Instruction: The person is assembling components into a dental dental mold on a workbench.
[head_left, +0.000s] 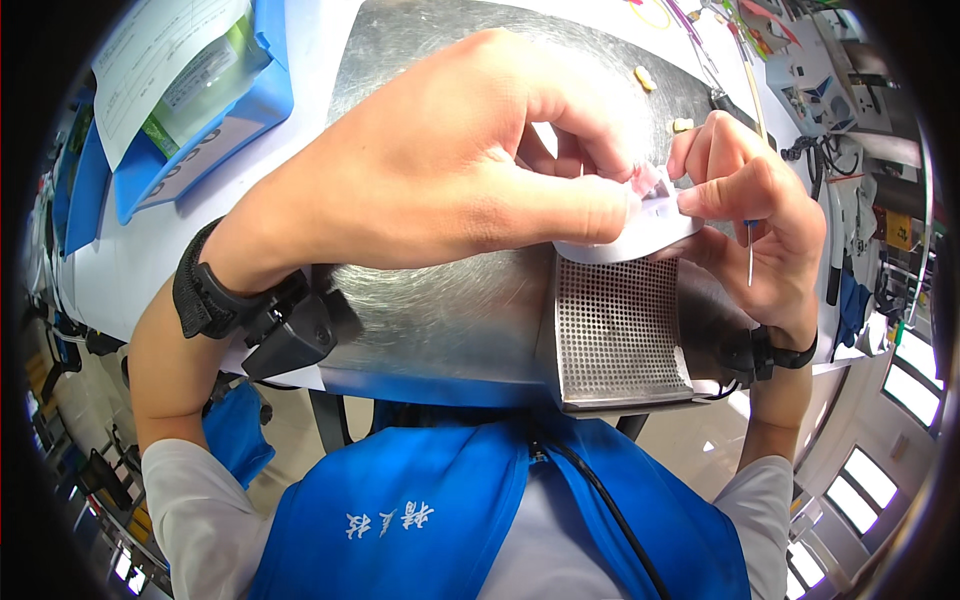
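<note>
Above the work surface I hold a white, smooth, rounded plastic part [625,243] between both hands. My left hand [440,150] is closed, its thumb and forefinger pinching the part's left side near a small piece of clear or pinkish film [648,182]. My right hand [755,205] grips the right side with thumb and curled fingers. A thin metal tool with a bit of blue [750,255] pokes out from the right hand's lower fingers; its kind is unclear. Directly below the part sits a perforated metal box [625,325].
A scratched metal plate [430,320] covers the work area. Small yellowish pieces [644,78] lie on its far right. At the far left stand blue bins [205,165] with papers and green packets. Cables and a white device [815,95] are at the far right.
</note>
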